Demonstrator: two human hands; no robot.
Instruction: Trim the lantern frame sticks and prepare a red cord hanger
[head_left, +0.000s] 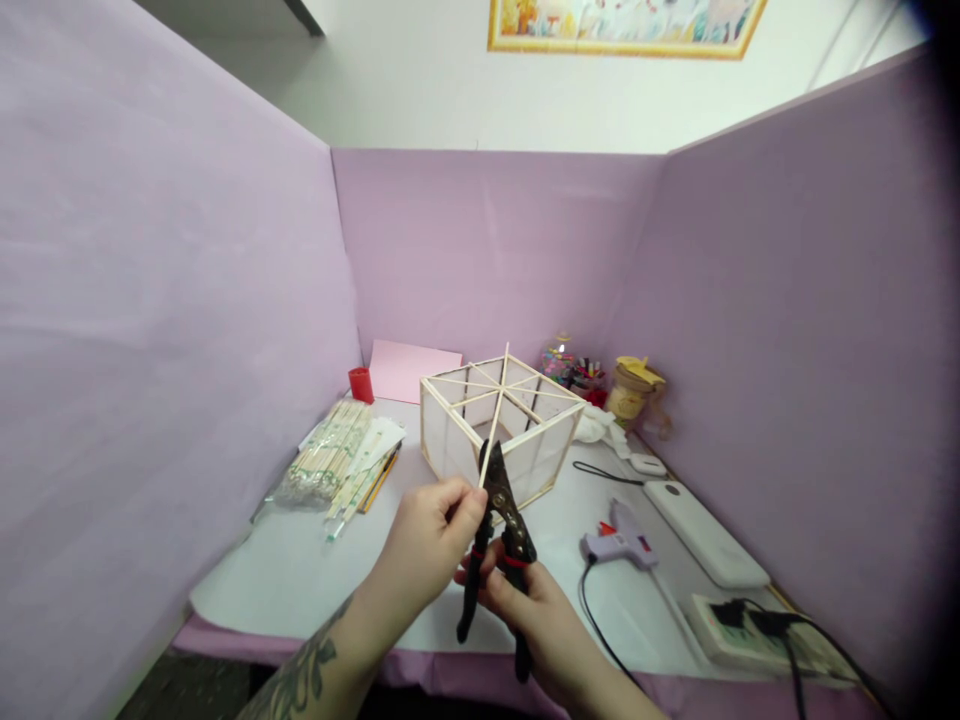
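Observation:
My left hand (439, 525) pinches the near end of a thin wooden stick (496, 412), which lies across the top of a box-like frame (450, 440) made of wooden sticks with whitish translucent sides. Several sticks cross at the middle of its top. In my right hand (529, 600) are black pliers (504, 500) with red bands on the handles. Their jaws point away from me, one on each side of the stick near the frame's front corner. Whether the jaws touch the stick, I cannot tell.
To the left lie a bag of wooden sticks (326, 455), pencils (381, 480), a red cup (361, 385) and pink paper (412, 372). A lilac glue gun (621, 540), its cord, a long white case (705, 533) and a power strip (765, 640) are at right. Purple panels enclose the table.

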